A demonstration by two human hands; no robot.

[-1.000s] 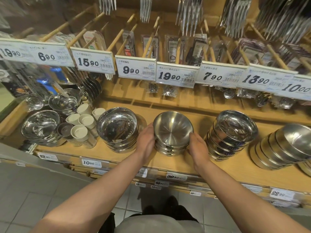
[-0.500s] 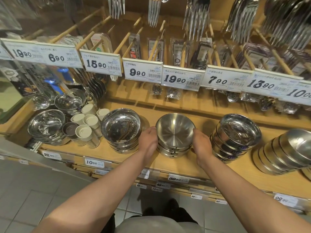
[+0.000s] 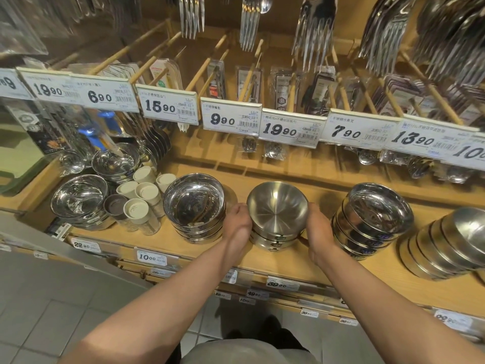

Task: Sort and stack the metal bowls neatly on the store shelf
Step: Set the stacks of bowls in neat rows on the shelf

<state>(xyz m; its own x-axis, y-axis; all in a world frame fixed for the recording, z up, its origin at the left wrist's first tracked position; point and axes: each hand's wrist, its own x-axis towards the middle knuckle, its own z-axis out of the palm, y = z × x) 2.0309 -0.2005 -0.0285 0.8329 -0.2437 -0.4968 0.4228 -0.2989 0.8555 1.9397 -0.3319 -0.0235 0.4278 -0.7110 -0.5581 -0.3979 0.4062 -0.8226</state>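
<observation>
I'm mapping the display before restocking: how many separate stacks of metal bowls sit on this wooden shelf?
6, perhaps more out of frame: far-left stack, one behind it, one left of the hands, the matte stack between both hands, the leaning stack, the tipped row at the right edge.

We see our left hand (image 3: 237,224) and right hand (image 3: 319,233) clasping the brushed bowl stack (image 3: 277,215) on the wooden shelf (image 3: 328,266); shinier bowl stacks (image 3: 194,206) flank it.

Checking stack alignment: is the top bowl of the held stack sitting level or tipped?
Tipped. The top bowl has its rim higher at the back, opening facing the camera, above the bowls under it.
</observation>
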